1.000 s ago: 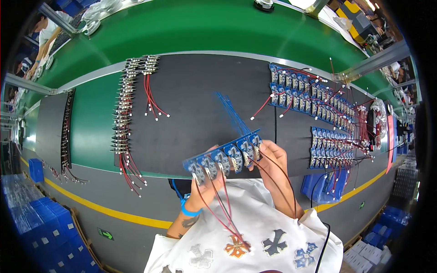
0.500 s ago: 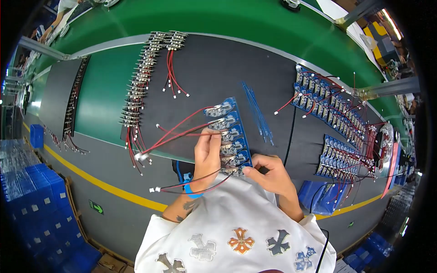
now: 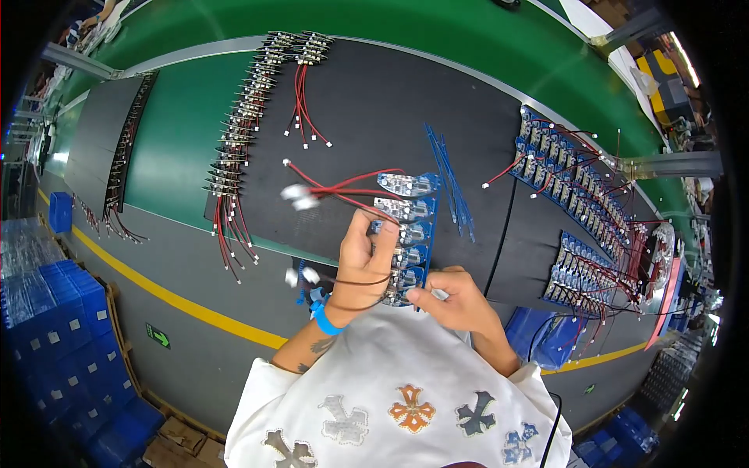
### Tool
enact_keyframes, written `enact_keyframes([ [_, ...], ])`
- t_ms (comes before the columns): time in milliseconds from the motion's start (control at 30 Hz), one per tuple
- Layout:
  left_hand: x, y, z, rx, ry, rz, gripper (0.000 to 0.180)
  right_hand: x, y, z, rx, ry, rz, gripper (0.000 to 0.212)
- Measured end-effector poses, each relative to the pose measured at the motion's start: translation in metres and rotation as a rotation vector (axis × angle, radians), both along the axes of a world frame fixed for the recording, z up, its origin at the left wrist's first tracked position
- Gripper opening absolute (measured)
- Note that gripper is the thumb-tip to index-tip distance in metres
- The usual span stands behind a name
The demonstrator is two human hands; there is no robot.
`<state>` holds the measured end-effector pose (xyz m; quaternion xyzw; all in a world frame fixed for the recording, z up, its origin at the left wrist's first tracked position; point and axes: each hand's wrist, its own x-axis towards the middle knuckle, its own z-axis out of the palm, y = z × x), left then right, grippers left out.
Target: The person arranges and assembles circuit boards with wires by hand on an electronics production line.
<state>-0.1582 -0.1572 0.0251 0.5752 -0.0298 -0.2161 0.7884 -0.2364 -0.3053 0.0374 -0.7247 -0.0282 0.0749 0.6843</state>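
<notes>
Between my hands I hold a blue circuit board panel [image 3: 418, 232], a strip of several small boards joined along a narrow blue edge. My left hand [image 3: 367, 253] grips its left side, thumb on top. Lower down, the thumb and fingers of my right hand [image 3: 452, 298] pinch the near end. Red and black wires [image 3: 351, 189] trail leftward from the panel, their white connectors blurred. A blue band circles my left wrist. Beyond the panel on the black mat lie thin blue strips [image 3: 450, 183].
A row of boards with wires [image 3: 242, 125] runs along the mat's left part. Several wired blue panels [image 3: 573, 171] lie to the right. A green conveyor [image 3: 406, 27] passes behind. Blue bins [image 3: 66, 335] are stacked on the floor at left; a blue bin [image 3: 542, 337] stands below the right edge.
The panel has shifted slightly right and stands straighter in my hands. The wire ends have swung upward and blur. Both hands keep their grip.
</notes>
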Motion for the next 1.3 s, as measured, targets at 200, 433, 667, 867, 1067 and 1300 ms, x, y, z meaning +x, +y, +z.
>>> enact_keyframes([
  [200, -0.001, 0.002, -0.003, -0.015, 0.178, -0.012, 0.019, 0.0, 0.001, 0.009, -0.052, -0.022, 0.021, 0.019],
  [433, -0.006, 0.0, -0.002, 0.065, 0.105, -0.004, 0.03, 0.004, 0.001, 0.016, -0.142, -0.062, 0.044, 0.019],
  [667, -0.002, -0.002, -0.004, -0.017, 0.175, -0.154, 0.034, 0.001, -0.004, 0.011, -0.01, -0.108, 0.141, 0.018],
  [867, -0.002, -0.004, -0.003, -0.075, 0.181, -0.18, 0.037, 0.0, -0.005, 0.0, 0.029, -0.162, 0.158, 0.021],
  [1067, -0.003, -0.005, 0.001, -0.097, 0.231, -0.189, 0.037, -0.002, -0.006, -0.01, 0.107, -0.14, 0.158, 0.025],
  [1300, -0.003, -0.003, -0.002, 0.082, 0.04, -0.03, 0.03, -0.001, -0.003, -0.002, 0.009, -0.118, 0.09, 0.022],
])
